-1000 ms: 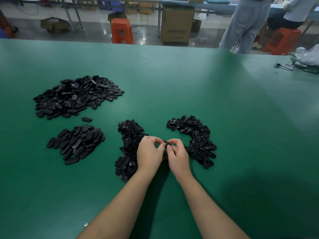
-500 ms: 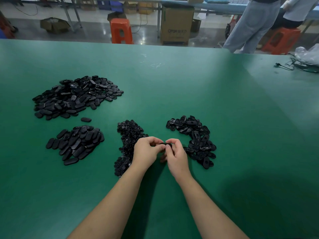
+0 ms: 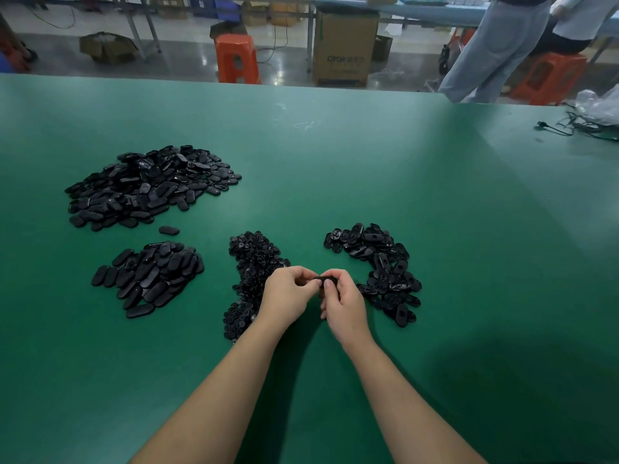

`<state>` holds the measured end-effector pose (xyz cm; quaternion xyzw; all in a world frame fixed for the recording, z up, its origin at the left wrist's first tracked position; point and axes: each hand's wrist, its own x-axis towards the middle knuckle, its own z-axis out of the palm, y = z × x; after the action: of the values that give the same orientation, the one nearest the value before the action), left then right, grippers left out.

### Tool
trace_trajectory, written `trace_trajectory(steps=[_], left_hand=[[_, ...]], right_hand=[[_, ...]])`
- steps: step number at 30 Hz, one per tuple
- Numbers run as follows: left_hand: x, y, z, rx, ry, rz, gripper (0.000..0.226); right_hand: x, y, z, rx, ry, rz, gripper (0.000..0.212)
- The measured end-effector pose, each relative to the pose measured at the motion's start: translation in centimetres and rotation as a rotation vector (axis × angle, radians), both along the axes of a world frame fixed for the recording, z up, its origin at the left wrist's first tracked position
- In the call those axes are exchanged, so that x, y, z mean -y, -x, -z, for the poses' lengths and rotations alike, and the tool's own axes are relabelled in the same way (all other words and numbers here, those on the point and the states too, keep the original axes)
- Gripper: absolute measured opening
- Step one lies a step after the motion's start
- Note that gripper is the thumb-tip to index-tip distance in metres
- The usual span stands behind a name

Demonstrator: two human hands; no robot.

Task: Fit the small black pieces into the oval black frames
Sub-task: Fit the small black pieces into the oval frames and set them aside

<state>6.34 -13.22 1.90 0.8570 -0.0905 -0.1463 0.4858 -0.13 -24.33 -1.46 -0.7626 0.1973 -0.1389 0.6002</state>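
Two bare hands meet low over a dark green matte table top (image 3: 368,169), seen from above by the person wearing the camera. The left hand (image 3: 288,298) and the right hand (image 3: 345,304) together pinch one small oval black plastic frame (image 3: 325,280) between thumbs and fingertips; its long axis runs left to right, and only its top edge shows, so whether a piece sits inside it cannot be told. Just left of the hands lies a narrow heap of tiny black round plastic pieces (image 3: 251,272), running away from the viewer. Just right of them curves a loose pile of oval black frames with holes (image 3: 382,266). Further left sits a lower pile of smooth black oval parts (image 3: 150,276), mostly slanting up to the right, with a single stray black oval (image 3: 168,230) above it, and beyond that a larger mound of black oval parts (image 3: 147,189). Past the table's far edge is a grey workshop floor with an orange plastic stool (image 3: 237,58), a brown cardboard box (image 3: 345,48), and a standing person in pale blue trousers (image 3: 485,51). A tangle of black cable (image 3: 582,127) lies at the table's far right.
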Motion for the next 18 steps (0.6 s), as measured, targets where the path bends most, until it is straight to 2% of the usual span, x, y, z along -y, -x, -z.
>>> trace_trajectory(steps=[6, 18], left_hand=[[0.2, 0.1, -0.1, 0.014, -0.035, -0.014, 0.009], [0.7, 1.0, -0.3, 0.002, -0.042, -0.070, 0.009]], right_hand=[[0.0, -0.1, 0.2, 0.001, 0.026, 0.007, 0.024], [-0.1, -0.1, 0.1, 0.011, -0.010, 0.019, 0.027]])
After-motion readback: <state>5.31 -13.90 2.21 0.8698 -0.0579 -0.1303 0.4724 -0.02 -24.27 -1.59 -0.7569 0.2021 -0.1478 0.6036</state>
